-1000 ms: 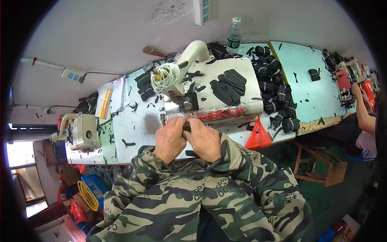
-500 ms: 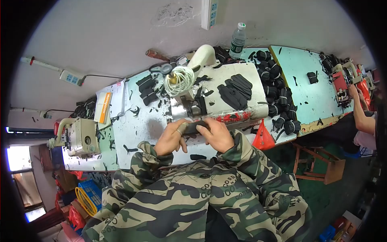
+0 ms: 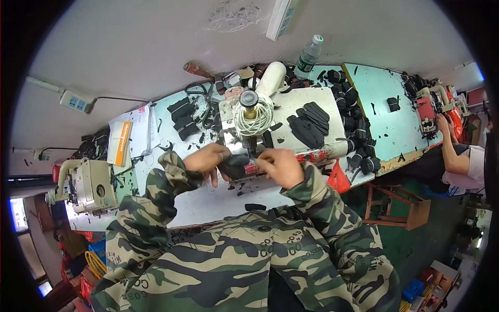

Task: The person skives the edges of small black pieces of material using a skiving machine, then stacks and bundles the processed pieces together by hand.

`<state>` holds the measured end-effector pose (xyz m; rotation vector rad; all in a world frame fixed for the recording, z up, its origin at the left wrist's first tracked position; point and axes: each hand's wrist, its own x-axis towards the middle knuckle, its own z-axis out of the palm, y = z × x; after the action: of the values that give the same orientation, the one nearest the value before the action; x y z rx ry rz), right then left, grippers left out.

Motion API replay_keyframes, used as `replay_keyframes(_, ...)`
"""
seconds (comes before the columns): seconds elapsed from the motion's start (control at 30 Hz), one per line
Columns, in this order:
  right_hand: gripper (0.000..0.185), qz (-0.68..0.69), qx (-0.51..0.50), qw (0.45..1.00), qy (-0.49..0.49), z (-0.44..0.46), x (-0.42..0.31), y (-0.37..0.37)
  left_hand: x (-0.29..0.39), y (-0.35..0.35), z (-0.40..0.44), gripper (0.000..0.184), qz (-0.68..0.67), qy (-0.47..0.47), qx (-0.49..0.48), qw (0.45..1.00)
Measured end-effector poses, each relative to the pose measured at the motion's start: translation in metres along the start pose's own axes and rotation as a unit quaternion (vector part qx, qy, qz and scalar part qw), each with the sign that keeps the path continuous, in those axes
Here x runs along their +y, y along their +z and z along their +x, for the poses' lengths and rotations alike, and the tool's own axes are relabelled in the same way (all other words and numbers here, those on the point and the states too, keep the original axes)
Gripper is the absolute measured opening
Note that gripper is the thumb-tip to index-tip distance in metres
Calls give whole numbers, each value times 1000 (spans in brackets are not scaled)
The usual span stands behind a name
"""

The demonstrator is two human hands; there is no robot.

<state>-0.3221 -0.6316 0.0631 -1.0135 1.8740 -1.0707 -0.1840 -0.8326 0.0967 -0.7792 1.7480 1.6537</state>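
My left hand [image 3: 209, 159] is closed on a piece of black fabric [image 3: 235, 167], which hangs from its fingers in front of the sewing machine [image 3: 270, 79]. To the right, my right hand [image 3: 282, 167] has its thumb and fingers pinched together close to the machine's needle area. What lies in that pinch, if anything, is too small to make out. Coiled white cord [image 3: 253, 117] hangs on the machine head above both hands. A stack of black gloves [image 3: 310, 125] rests on the machine bed, beyond my right hand.
Bundles of black fabric [image 3: 356, 125] line the table's right side, and more bundles [image 3: 183, 118] lie at left. A water bottle [image 3: 308, 57] stands at the back. A red bag [image 3: 339, 177] hangs at the front edge. Another person [image 3: 457, 156] works at a far-right machine.
My hands have moved apart, my left hand leftward and up. The black fabric, earlier between both hands, now hangs from my left. The camera view has shifted slightly.
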Motion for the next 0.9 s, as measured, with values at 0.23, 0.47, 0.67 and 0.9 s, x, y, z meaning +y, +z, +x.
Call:
replay_keyframes(0.23, 23, -81, 35, 996, -31, 11, -5, -24, 11, -15, 9, 29, -8, 8, -17, 1000)
replay_keyframes(0.47, 24, -149, 33, 987, -48, 15, -1, -45, -6, -10, 4, 25, -26, 33, 46, 998)
replay_keyframes(0.67, 18, -49, -62, 997, -23, 5, 4, -62, -11, -1, 8, 27, -36, 70, 146, 986)
replay_keyframes(0.9, 20, -124, 47, 984, -116, 20, 2, -40, -5, -7, 12, 24, -50, 32, 23, 998)
